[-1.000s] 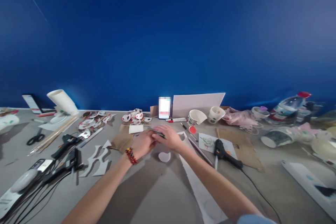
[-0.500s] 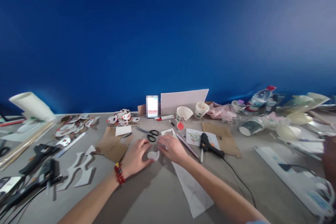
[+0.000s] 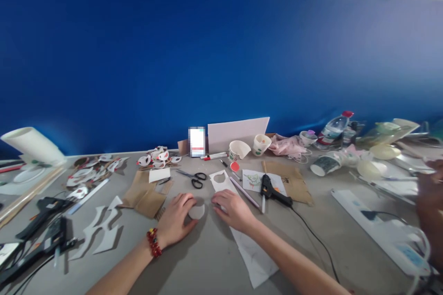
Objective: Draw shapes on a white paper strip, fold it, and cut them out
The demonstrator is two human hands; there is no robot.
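Note:
My left hand, with a red bead bracelet at the wrist, curls around a small, roughly round piece of white paper. The thumb lies at its near edge and the index finger at its far edge. My right hand lies palm down with fingers stretched out, over a long sheet of white paper. A round cutout shows in the white paper strip beyond the right fingers. Black-handled scissors lie just beyond both hands.
A hot glue gun lies on the right on paper and cardboard, its cord trailing forward. More glue guns and curved white cutouts lie left. A power strip and another person's hand are far right.
My right hand has drawn slightly away from the small paper piece, opening a gap between the hands. The left hand stays around the piece. The view has shifted a little.

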